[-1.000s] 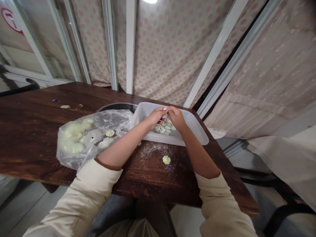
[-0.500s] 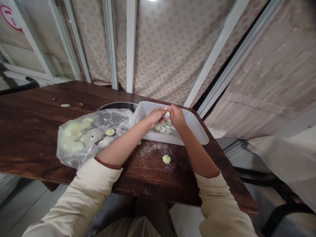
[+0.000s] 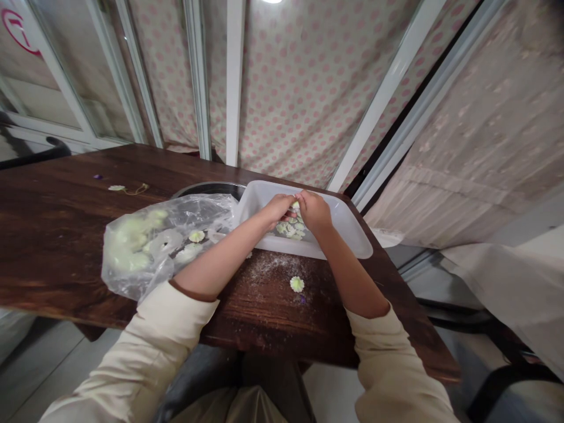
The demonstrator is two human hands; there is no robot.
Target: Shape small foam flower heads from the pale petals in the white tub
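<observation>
Over a white plastic tray (image 3: pixel 352 232), my left hand (image 3: pixel 279 208) and my right hand (image 3: pixel 314 208) meet fingertip to fingertip. Both are closed on a small pale green-and-white scalloped piece (image 3: pixel 295 205), which looks like a flower-shaped plastic part; the fingers hide most of it. Several similar pale green pieces (image 3: pixel 291 229) lie in the tray beneath. To the left, a clear plastic bag (image 3: pixel 126 252) holds more pale green and white pieces, and one scalloped piece (image 3: pixel 196 236) shows at its open side.
Another scalloped piece (image 3: pixel 296 284) and a small purple bit (image 3: pixel 302 299) lie on the dark wooden table (image 3: pixel 255 317), among white specks. A dark round rim (image 3: pixel 207 188) shows behind the bag. A pale piece with a string (image 3: pixel 117 188) lies far left. Polka-dot curtains (image 3: pixel 299 88) hang behind.
My right hand has dipped slightly and turned inward, covering more of the held piece. My left hand stays nearly in place. The bag and tray have not moved.
</observation>
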